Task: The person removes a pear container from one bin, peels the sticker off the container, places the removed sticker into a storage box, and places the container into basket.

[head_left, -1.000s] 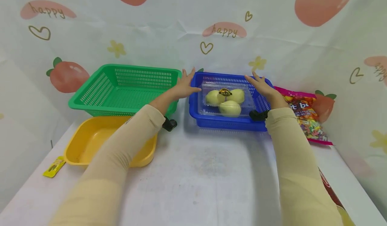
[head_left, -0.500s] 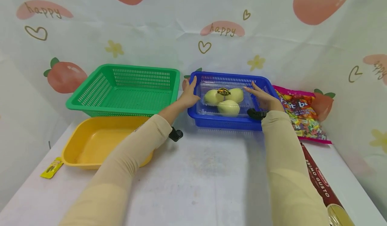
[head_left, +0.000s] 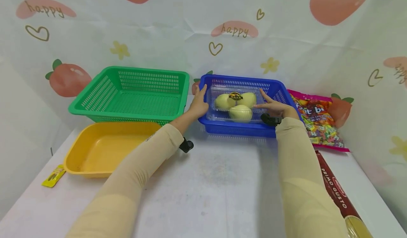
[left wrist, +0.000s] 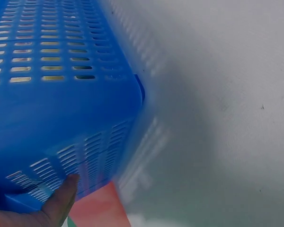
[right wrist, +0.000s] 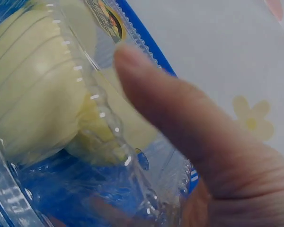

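A blue plastic basket (head_left: 241, 129) stands at the back of the white table. Inside it lies a clear plastic clamshell box (head_left: 219, 117) with three pale yellow-green fruits (head_left: 240, 113) and a dark label. My left hand (head_left: 198, 105) is at the basket's left end, fingers extended along its rim. In the left wrist view one finger (left wrist: 61, 198) lies against the slotted end wall. My right hand (head_left: 275, 107) grips the box's right end. In the right wrist view its thumb (right wrist: 165, 104) lies over the lid's edge, and other fingers show blurred through the plastic below.
Left of the basket stand a green basket (head_left: 143, 105) and a yellow basin (head_left: 105, 153), with a small yellow packet (head_left: 54, 176) beside the basin. At the right are a candy bag (head_left: 321, 125) and a dark red pasta packet (head_left: 337, 192). A printed cloth hangs behind.
My left hand has moved right and down to the blue basket's left end. My right hand has come down onto the box's right end. The basket and box look unmoved.
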A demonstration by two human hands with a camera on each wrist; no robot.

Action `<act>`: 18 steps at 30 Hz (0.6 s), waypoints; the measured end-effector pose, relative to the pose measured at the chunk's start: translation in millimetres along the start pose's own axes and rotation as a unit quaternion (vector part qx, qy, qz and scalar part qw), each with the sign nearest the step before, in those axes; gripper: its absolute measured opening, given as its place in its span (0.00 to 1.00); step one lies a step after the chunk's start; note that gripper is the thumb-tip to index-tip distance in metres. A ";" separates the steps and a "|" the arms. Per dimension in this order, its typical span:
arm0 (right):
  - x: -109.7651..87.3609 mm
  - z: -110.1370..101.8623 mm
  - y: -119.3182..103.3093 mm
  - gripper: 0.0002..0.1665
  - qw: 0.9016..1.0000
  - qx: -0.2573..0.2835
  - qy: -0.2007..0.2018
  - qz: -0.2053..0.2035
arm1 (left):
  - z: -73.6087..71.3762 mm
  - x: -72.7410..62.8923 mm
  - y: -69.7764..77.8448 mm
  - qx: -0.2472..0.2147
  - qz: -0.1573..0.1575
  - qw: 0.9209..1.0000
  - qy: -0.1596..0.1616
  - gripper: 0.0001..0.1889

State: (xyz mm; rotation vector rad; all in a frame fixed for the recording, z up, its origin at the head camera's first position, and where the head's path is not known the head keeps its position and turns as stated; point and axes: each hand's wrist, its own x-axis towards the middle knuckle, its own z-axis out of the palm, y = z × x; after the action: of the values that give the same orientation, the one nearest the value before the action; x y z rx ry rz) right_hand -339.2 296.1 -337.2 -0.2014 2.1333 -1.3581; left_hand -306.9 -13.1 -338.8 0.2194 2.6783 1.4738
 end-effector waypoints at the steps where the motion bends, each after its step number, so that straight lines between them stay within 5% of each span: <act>1: 0.1 0.1 0.1 0.56 1.000 -0.001 -0.002 0.000 | 0.1 0.3 -0.5 0.004 0.002 1.000 0.002 0.41; 8: 0.6 -1.3 0.8 0.56 1.000 -0.012 -0.014 -0.007 | 0.9 1.4 -1.4 0.015 0.003 1.000 0.008 0.37; 18: -0.5 -2.3 -0.3 0.33 0.999 -0.002 0.005 -0.043 | 1.2 0.9 -0.4 0.026 -0.002 1.000 0.007 0.36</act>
State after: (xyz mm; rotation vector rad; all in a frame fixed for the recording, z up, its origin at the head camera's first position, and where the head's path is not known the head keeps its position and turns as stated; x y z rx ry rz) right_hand -340.1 297.9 -336.1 -0.2910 2.1584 -1.4066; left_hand -307.6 -12.2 -339.8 0.2073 2.7288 1.4125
